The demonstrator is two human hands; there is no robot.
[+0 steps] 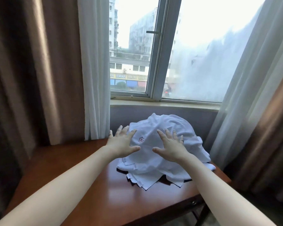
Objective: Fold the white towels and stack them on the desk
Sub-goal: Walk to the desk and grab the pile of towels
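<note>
**Both hands spread over a heap of white towels**

A heap of white towels (147,162) sits unfolded in the centre of the frame, a little right of the middle, on the far part of a reddish-brown wooden desk (91,185). The top towel is domed and rumpled, with a small pink embroidered flower motif (141,139) on its near-left slope. Lower layers splay out toward the bottom of the frame in flat corners, and small hem tags (140,183) show along their edges.

The left hand (121,144) lies at the heap's left flank, fingers straight and fanned. Its thumb reaches across the cloth just below the flower. The outer fingers stand past the towel's edge, over the desk's far rim. The right hand (171,147) is laid on the heap's right slope, palm down, with fingers spread and straight. Neither hand grips anything. The two thumbs point at each other, apart, with bare towel between them. Whether the palms press down or only rest on the cloth cannot be told.

A small metal knob (194,202) shows on the desk's front at lower right. Behind the heap a pale windowsill (162,104) runs across the frame under a grey-framed window (155,62). Through it appear buildings (134,46) and shopfronts. A white sheer curtain (95,62) hangs at centre left, with a brown drape (39,62) beside it. A second sheer and drape hang along the right edge.
</note>
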